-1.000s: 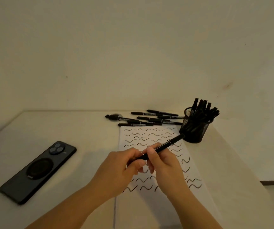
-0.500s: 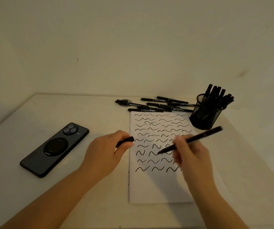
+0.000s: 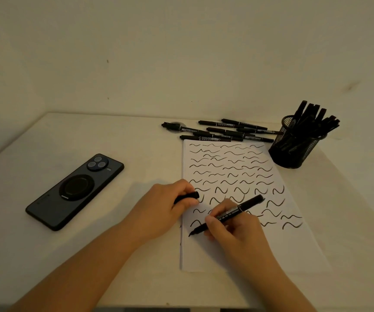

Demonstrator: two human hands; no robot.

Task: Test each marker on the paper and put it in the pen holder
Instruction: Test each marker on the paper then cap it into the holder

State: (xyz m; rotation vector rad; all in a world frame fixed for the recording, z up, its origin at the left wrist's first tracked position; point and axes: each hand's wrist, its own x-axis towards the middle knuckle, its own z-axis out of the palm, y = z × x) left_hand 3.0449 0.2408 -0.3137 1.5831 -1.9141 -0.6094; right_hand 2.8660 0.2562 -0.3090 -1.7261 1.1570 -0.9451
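With our right hand [image 3: 233,224] pinching the marker [image 3: 226,215], tip down on the paper [image 3: 233,251], and our left hand [image 3: 170,206] gripping its cap [image 3: 187,197], we draw one light squiggle in the blank corner.

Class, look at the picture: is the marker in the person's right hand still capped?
No: the marker in the right hand shows its bare tip at the paper, and the left hand holds the cap.

You face a plain cream-coloured wall [image 3: 181,52] with a few small dark specks, dimly and warmly lit. Below it stands a pale, smooth-topped table [image 3: 68,136], set against the wall.
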